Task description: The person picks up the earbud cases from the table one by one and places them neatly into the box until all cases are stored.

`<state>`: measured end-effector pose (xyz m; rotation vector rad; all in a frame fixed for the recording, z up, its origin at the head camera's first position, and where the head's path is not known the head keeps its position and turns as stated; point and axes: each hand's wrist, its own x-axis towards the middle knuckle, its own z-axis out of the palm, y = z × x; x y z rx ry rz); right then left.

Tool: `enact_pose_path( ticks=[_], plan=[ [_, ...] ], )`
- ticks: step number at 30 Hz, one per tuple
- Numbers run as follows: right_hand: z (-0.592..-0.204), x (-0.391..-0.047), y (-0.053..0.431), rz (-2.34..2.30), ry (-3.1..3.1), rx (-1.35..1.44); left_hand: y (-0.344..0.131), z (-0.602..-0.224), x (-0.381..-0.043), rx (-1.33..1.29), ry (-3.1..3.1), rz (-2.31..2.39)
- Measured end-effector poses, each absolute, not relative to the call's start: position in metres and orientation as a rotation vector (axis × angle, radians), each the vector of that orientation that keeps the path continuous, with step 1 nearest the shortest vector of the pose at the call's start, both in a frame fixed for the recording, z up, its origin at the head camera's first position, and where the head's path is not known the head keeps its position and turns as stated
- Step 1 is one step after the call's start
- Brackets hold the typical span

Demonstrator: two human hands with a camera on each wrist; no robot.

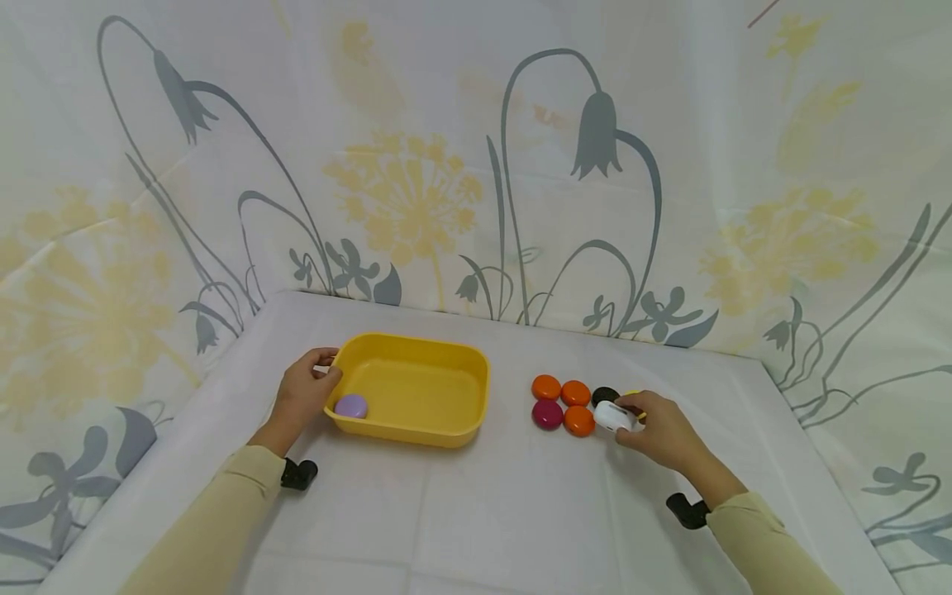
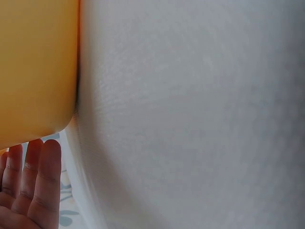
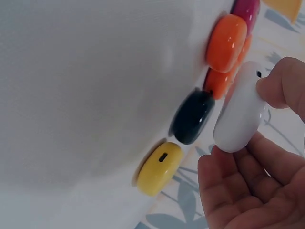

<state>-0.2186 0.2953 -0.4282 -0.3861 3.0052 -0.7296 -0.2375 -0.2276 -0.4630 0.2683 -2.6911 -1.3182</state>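
Note:
A yellow tray [image 1: 416, 434] stands on the white-covered table, a lilac rounded disc [image 1: 351, 406] in its near left corner. My left hand [image 1: 303, 392] holds the tray's left end, thumb at the rim; the left wrist view shows the fingers [image 2: 44, 183] against its outer wall. Between thumb and fingers, my right hand [image 1: 662, 430] pinches a white rounded disc [image 3: 240, 107] with a small dark slot, held just above the table. Close by lie a black disc [image 3: 193, 117] and a yellow disc [image 3: 160, 168], the latter partly hidden by the hand in the head view.
Orange discs [image 1: 546, 387] and a dark magenta disc [image 1: 547, 415] lie in a group between the tray and my right hand. A flower-printed cloth [image 1: 461, 165] hangs behind the table's far edge. Black wrist devices [image 1: 687, 511] hang beside both wrists.

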Motion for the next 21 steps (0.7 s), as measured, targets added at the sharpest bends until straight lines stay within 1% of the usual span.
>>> enact_pose_path(
  ticks=[21],
  plan=[
    [-0.439, -0.218, 0.3, -0.647, 2.945, -0.359, -0.227, -0.46, -0.236, 0.27, -2.694, -1.314]
  ],
)
